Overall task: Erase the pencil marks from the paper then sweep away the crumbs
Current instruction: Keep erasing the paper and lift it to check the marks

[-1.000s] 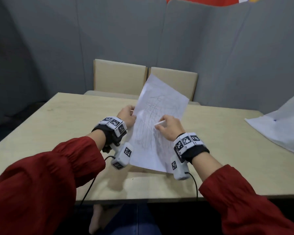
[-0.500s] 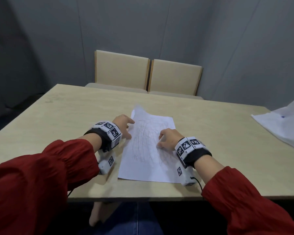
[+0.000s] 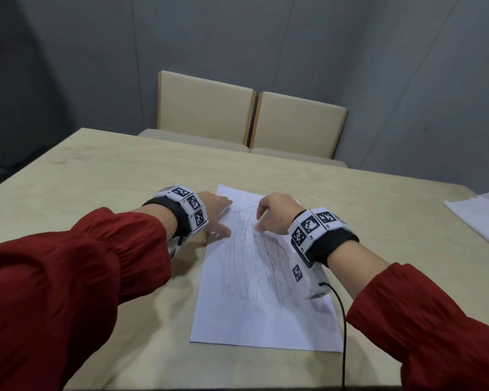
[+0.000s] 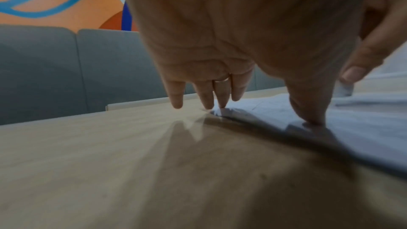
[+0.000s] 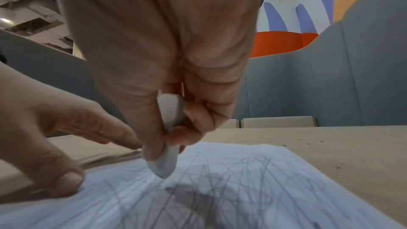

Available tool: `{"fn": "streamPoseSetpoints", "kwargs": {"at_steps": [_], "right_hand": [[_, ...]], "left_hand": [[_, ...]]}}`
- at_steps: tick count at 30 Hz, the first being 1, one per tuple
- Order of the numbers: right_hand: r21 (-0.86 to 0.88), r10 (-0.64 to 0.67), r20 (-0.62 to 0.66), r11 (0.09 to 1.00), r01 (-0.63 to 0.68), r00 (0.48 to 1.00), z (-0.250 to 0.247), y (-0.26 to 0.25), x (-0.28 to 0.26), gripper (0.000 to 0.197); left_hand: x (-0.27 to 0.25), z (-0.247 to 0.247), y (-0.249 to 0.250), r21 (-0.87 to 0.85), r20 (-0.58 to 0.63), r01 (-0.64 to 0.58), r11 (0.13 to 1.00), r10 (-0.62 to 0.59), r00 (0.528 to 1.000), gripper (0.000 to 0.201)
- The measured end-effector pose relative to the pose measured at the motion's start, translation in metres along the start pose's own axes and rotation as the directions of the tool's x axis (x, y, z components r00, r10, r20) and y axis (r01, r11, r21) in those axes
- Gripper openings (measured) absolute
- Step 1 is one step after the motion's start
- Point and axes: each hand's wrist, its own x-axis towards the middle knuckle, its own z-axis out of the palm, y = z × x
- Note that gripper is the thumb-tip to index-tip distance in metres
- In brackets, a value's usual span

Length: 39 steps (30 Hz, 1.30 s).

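The sheet of paper (image 3: pixel 261 292), covered in pencil scribbles (image 3: pixel 254 258), lies flat on the wooden table (image 3: pixel 110 187) right at the near edge. The left hand (image 3: pixel 216 214) presses straight, spread fingers on its left margin. The right hand (image 3: pixel 274 214) pinches a white eraser (image 5: pixel 168 147), tip down at the scribbles; dark crumbs (image 5: pixel 308 143) dot the table beyond.

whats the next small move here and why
Probably press the eraser down and rub across the scribbles: the right hand pinches it tip-down just above the paper, the left hand pins the sheet's edge flat, and the pencil marks look untouched.
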Motion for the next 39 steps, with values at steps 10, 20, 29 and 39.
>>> {"fn": "streamPoseSetpoints", "kwargs": {"at_steps": [10,20,29,39], "right_hand": [[0.089,-0.066,-0.075,0.993,0.072,0.995,0.006,0.009,0.032,0.014],[0.061,-0.206,-0.117,0.975,0.214,0.972,0.014,0.011,0.038,0.011],[0.000,-0.269,-0.094,0.963,0.270,0.959,0.019,-0.002,0.050,0.013],[-0.094,-0.256,-0.103,0.964,0.247,0.961,0.024,-0.015,0.063,0.023]], "left_hand": [[0.012,0.001,-0.001,0.079,0.010,-0.202,0.976,0.202,0.979,0.091],[0.018,0.007,-0.002,0.034,0.098,-0.186,0.982,0.182,0.978,0.077],[0.011,0.008,-0.003,0.089,0.121,-0.141,0.986,0.130,0.984,0.116],[0.016,0.015,-0.011,0.097,0.127,-0.160,0.982,0.148,0.981,0.119]]}}
